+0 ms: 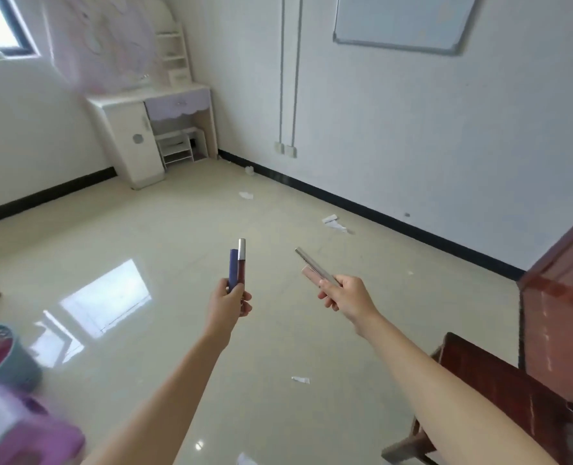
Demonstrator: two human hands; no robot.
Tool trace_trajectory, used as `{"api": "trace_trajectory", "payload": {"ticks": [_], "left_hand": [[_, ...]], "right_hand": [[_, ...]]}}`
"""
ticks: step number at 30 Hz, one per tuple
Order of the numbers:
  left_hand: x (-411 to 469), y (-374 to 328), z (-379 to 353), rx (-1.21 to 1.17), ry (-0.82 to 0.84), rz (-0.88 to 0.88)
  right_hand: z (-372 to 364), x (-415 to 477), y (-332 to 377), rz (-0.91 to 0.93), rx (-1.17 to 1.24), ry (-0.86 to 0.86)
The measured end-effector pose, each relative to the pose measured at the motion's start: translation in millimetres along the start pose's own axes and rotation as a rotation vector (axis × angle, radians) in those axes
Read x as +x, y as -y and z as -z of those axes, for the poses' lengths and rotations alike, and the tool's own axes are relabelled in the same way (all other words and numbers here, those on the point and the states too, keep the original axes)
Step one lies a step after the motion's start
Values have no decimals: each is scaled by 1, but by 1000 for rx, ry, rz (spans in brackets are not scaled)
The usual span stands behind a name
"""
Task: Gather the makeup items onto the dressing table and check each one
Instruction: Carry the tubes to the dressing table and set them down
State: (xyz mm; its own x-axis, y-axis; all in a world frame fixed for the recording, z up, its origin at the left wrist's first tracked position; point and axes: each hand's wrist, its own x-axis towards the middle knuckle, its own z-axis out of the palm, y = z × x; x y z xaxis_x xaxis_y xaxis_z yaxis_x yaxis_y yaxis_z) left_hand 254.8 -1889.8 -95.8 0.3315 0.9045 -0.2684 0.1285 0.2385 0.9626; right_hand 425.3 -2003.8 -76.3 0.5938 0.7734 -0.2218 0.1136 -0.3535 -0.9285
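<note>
My left hand (pixel 228 302) is shut on two upright makeup sticks: a blue tube (pixel 233 268) and a dark red lip gloss with a silver cap (pixel 242 260). My right hand (pixel 347 295) grips two slim items that point up and to the left: a silver pen-like stick (pixel 313 263) and a pale pink tube (pixel 311 276). Both hands are held out over the bare floor. The white dressing table (pixel 151 97) with a lilac drawer stands far off in the room's back left corner, under a mirror.
Scraps of white paper (pixel 333 223) lie on the glossy tiled floor. A red-brown wooden chair (pixel 499 391) and cabinet (pixel 560 317) stand at the right. A teal bucket (pixel 5 354) and a purple object (pixel 26 437) sit at the lower left. A small white stool (pixel 176 147) is under the dressing table.
</note>
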Motion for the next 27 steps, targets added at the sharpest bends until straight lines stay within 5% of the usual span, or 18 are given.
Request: {"api": "trace_trajectory", "payload": {"ticks": [13,27], "left_hand": [[140,-46,103,-51,-172,22],[334,-101,-1,-79,-261,58]], "right_hand": [[-122,138,78,61,3,59],[-82,377,109,82,-53,238]]}}
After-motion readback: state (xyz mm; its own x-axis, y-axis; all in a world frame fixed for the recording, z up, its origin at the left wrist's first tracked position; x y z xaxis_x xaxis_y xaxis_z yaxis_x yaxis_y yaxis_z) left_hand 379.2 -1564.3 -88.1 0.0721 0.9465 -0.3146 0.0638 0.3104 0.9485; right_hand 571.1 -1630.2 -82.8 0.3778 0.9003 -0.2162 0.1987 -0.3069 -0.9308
